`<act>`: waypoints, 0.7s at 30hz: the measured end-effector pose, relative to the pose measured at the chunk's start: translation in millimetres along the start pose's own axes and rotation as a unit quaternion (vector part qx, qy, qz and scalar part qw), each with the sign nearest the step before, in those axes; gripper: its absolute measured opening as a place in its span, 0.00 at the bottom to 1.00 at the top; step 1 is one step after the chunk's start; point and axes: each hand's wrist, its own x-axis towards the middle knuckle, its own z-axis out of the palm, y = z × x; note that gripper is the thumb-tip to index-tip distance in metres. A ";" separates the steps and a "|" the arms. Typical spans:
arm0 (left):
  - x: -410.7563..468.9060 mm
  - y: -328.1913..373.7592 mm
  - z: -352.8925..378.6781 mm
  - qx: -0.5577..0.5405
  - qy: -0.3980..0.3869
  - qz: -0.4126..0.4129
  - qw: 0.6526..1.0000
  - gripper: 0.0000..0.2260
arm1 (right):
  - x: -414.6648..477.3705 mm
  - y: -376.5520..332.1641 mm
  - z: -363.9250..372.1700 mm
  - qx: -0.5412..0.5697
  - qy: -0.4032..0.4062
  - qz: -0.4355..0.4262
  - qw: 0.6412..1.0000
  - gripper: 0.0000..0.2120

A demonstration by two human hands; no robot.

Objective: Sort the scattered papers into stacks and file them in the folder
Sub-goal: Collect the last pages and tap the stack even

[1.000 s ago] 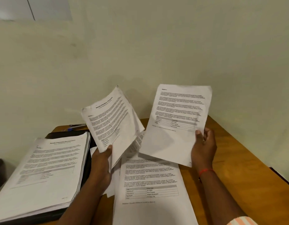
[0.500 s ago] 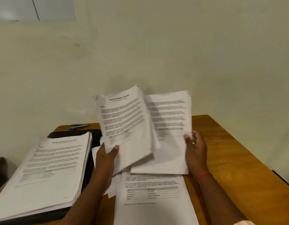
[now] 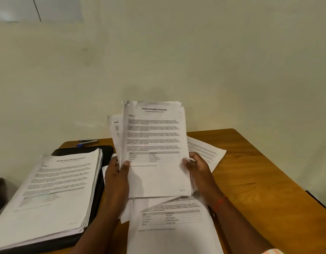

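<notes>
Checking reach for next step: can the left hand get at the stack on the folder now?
Probably yes: the stack lies uncovered beside the left hand, nothing between. But that hand grips the held sheets and must release first.

Behind the right hand (image 3: 199,168) sits a red thread band (image 3: 220,203), then an orange-striped sleeve (image 3: 270,251).

Your head camera looks forward and down from close above the table (image 3: 250,171), facing the wall (image 3: 177,52) behind it.

Wooden table (image 3: 250,171), pale, perhaps plastered wall (image 3: 177,52)
</notes>
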 end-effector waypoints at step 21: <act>-20.6 30.1 8.0 0.017 -0.007 0.174 0.985 0.10 | -6.5 -11.1 11.4 -0.064 0.069 -0.095 0.991 0.11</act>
